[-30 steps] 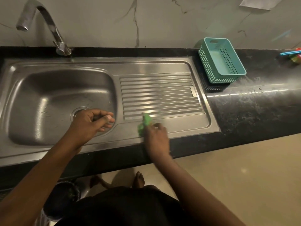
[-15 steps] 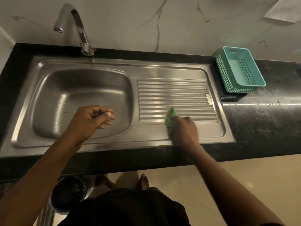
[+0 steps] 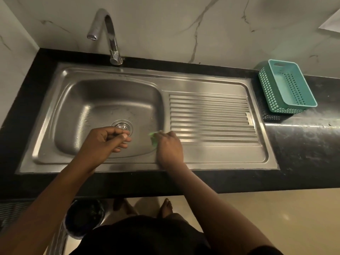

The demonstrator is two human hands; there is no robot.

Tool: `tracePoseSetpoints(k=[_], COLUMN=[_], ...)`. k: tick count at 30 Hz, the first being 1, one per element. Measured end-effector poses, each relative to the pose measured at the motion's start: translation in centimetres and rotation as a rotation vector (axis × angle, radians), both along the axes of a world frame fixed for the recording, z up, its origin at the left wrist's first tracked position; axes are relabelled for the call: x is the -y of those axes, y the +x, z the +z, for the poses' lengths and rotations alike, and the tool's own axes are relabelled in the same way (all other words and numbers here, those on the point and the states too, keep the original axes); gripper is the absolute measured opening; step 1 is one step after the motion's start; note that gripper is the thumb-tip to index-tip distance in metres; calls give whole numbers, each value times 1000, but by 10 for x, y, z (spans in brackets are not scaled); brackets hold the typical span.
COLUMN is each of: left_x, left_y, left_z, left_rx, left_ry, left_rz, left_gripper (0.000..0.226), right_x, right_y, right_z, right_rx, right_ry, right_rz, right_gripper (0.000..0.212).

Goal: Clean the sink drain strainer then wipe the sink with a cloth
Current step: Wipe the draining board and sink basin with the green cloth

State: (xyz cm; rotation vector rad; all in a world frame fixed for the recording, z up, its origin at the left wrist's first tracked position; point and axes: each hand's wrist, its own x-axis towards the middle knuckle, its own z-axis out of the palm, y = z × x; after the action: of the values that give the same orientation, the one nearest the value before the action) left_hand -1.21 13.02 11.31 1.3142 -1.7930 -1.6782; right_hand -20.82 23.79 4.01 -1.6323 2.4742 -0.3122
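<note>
the right hand [image 3: 170,150] grips a crumpled green cloth [image 3: 153,138] in curled fingers on the smooth steel sink [image 3: 77,111], between the basin and the ribbed drainboard [image 3: 211,115]. the left hand [image 3: 103,143], fingers curled against the thumb, hovers beside the round slotted strainer [image 3: 122,126].

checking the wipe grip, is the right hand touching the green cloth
Touching. The head view shows the right hand pressed over the green cloth, which pokes out from under its fingers on the sink.
</note>
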Motion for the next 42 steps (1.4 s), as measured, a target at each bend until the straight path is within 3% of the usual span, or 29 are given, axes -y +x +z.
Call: tracePoseSetpoints(k=[2, 4, 11, 13, 17, 21, 24, 29, 33, 39, 42], left_x=[5, 9, 14, 14, 16, 15, 15, 12, 14, 21, 22], left_y=[0, 2, 27, 38, 62, 80, 87, 94, 96, 84, 70], left_z=[5, 8, 2, -1, -8, -11, -10, -6, -2, -4, -4], left_rx=[-8, -16, 7, 16, 23, 27, 22, 11, 17, 17, -9], left_ry=[-11, -16, -10, -4, 21, 37, 43, 49, 29, 39, 47], left_rz=[7, 16, 57, 69, 134, 206, 235, 268, 270, 244, 223], left_gripper=[16, 16, 17, 17, 16, 16, 16, 16, 16, 16, 15], right_x=[0, -11, -87, -101, -122, -116, -82, -9, 43, 5, -51], right_y=[-8, -35, -164, -162, -106, -49, -7, 85, 142, 108, 41], right_z=[7, 11, 10, 11, 10, 6, 8, 8, 8, 1, -5], right_rx=[-3, -3, -4, 42, 159, 196, 257, 324, 345, 264, 154], right_ry=[45, 18, 86, 83, 118, 111, 81, 69, 149, 37, -5], right_rz=[172, 202, -392, -438, -192, -121, -53, 234, 348, 517, 375], right_gripper=[37, 39, 44, 39, 40, 40, 36, 50, 49, 41, 42])
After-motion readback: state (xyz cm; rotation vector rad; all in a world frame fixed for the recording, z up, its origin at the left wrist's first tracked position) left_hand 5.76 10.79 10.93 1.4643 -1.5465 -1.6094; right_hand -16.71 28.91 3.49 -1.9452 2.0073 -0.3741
